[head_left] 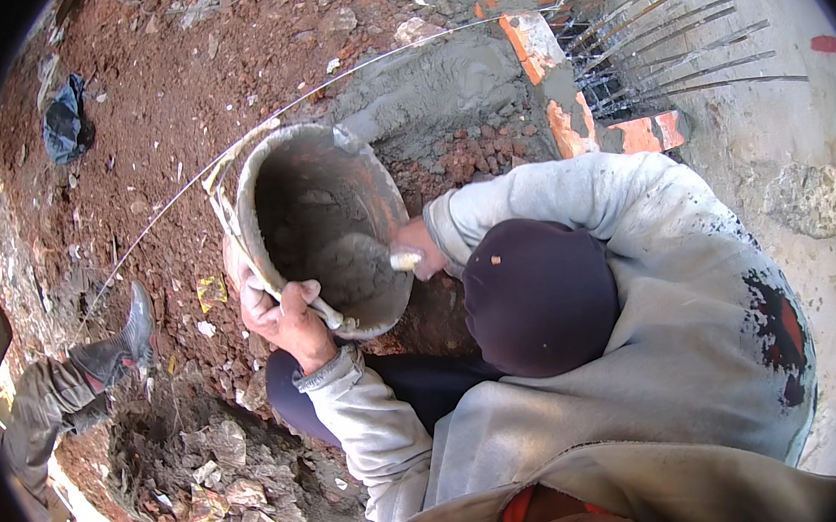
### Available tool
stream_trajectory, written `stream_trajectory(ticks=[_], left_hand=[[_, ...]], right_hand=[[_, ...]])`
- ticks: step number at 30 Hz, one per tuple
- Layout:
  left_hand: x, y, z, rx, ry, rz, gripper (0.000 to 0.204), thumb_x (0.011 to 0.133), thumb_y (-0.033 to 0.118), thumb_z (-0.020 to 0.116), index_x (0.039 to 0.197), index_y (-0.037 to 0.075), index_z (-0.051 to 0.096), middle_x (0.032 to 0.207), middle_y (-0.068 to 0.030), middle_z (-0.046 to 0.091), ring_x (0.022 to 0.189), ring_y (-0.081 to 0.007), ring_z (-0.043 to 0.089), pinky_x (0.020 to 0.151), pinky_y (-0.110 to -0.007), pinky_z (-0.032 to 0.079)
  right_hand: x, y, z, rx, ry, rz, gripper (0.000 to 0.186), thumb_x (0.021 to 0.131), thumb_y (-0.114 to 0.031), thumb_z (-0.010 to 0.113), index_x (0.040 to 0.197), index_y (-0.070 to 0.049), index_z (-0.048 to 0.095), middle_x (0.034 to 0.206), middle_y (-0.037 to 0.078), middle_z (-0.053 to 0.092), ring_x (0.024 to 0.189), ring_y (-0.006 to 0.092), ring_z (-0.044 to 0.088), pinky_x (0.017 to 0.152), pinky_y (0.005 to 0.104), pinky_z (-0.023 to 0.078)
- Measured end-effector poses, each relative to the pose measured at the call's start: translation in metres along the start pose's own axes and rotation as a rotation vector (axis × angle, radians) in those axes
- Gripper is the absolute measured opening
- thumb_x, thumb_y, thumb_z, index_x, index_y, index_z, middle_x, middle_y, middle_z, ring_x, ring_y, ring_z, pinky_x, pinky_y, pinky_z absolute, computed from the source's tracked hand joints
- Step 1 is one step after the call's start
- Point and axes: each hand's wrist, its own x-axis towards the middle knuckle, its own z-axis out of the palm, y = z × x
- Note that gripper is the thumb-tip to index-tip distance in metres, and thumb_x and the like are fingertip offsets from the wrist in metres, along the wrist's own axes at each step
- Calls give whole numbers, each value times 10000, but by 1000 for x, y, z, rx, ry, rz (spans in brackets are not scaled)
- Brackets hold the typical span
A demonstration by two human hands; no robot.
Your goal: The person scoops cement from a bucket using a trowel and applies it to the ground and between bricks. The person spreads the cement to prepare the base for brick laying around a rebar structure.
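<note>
Neither of my hands shows in the head view. Right below me a crouching person in a grey hooded top (657, 270) and a dark cap (538, 295) handles a mortar-caked bucket (312, 133). One of that person's hands (289, 322) grips the bucket's near rim. The other hand (421, 249) holds a trowel's pale handle (405, 259) inside the bucket, with the blade in wet grey mortar (339, 268). The bucket is tilted, its mouth facing up toward me.
Orange bricks (538, 47) set in mortar lie beyond the bucket, with rusty steel rods (677, 44) beside them. A taut string (183, 187) crosses the red earth. Another person's boot (138, 330) stands at the left by a rubble pile (212, 468). A stone (816, 201) sits at the right.
</note>
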Motion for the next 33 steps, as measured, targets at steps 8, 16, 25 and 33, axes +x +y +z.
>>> stream_trajectory(ticks=[8,16,25,33], left_hand=[[3,6,-8,-47,118,52,404,567,-30,497,960,-17,587,902,-45,593,783,-139,534,809,-235,434],[10,5,-44,-171,292,-37,591,589,12,532,1177,-46,543,1070,-136,622,915,-250,613,874,-342,499],[11,3,-66,-235,468,-124,668,566,45,546,1228,-38,523,1158,-144,594,1006,-279,587,954,-379,454],[9,-3,-74,-214,440,-106,643,584,87,559,1209,-62,534,1129,-146,592,1002,-274,584,941,-377,455]], right_hand=[[-10,-52,-23,665,-196,-5,316,750,-161,671,999,12,586,682,86,589,440,187,583,406,321,473],[-138,-13,-49,941,136,40,402,763,-134,657,1102,54,549,653,73,563,414,152,541,370,279,429],[-222,-30,-42,259,1211,474,398,781,-219,569,1090,30,548,736,166,593,587,290,613,554,378,513],[-174,-2,-19,-316,1654,637,414,821,-237,589,1117,46,525,880,221,638,826,385,647,702,453,517]])
